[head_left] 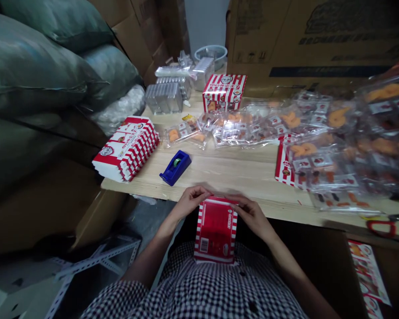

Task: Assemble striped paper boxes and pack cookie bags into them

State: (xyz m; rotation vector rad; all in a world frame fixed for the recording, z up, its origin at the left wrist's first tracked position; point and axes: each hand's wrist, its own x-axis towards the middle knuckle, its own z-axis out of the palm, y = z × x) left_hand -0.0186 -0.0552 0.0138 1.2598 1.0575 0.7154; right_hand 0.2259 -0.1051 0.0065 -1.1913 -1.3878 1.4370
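A red box with striped white edges and a barcode [216,230] rests upright against my body, below the table's front edge. My left hand [193,198] pinches its top left corner. At the top right corner, the fingers of my right hand [249,210] are closed on the same box. Just beyond my hands on the table lies a blue tape dispenser [176,167]. To its left is a stack of flat red-and-white striped cartons [128,146].
Clear plastic packs [232,128] with orange pieces spread across the table's back and right. A striped box [224,93] stands behind them, near clear plastic trays [164,97]. Red-handled scissors [382,226] lie at the right edge. Large sacks [29,66] and a big cardboard box [319,44] surround the table.
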